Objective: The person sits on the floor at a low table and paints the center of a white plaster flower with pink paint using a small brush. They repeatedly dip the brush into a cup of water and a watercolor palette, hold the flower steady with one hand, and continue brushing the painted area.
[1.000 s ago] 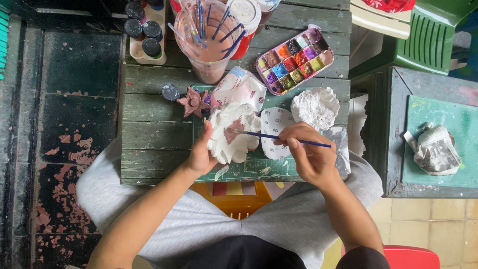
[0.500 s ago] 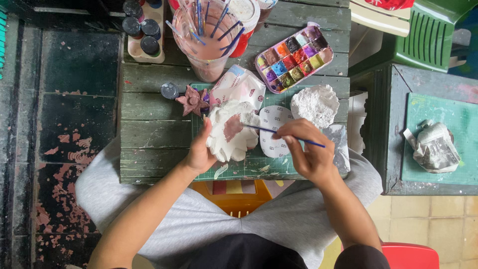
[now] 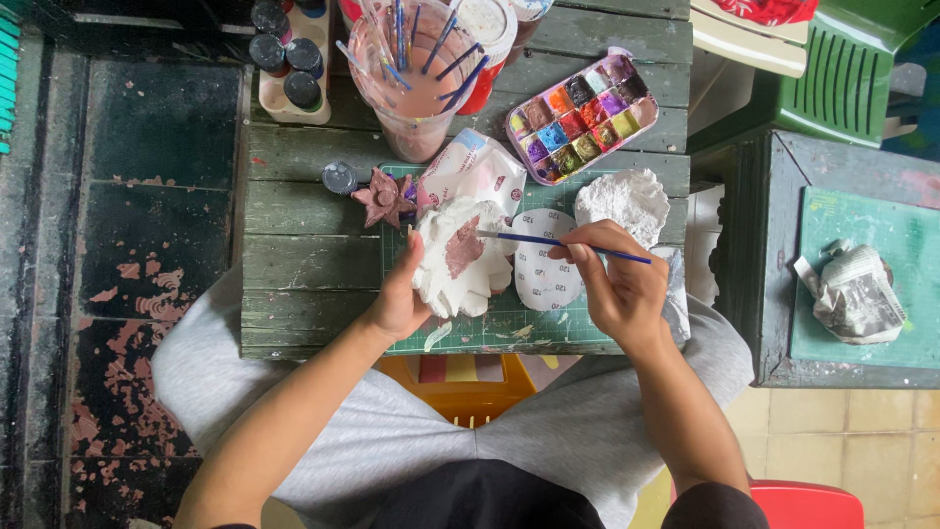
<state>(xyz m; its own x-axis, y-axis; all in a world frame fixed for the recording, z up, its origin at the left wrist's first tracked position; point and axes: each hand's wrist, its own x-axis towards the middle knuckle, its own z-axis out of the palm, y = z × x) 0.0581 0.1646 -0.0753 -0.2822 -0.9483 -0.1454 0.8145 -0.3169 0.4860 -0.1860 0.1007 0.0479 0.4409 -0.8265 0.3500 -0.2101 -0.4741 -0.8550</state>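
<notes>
Left hand (image 3: 397,304) grip steadying one white clay flower (image 3: 455,257), right hand (image 3: 612,284) grip clamped on one blue paintbrush (image 3: 534,238), one paint palette (image 3: 583,116).

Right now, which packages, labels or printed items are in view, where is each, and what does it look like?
Pouch: behind the white flower, crumpled, white with blue and red print.
Printed discs: on the green mat, under the brush, round, white with dark marks.
Bottles: table's far left corner, boxed, black caps; labels hidden.
Newspaper wad: side table at right, crumpled, grey-white.
No screens or signs.

Rough matt white flower (image 3: 458,263); weathered wooden table (image 3: 304,235).
</notes>
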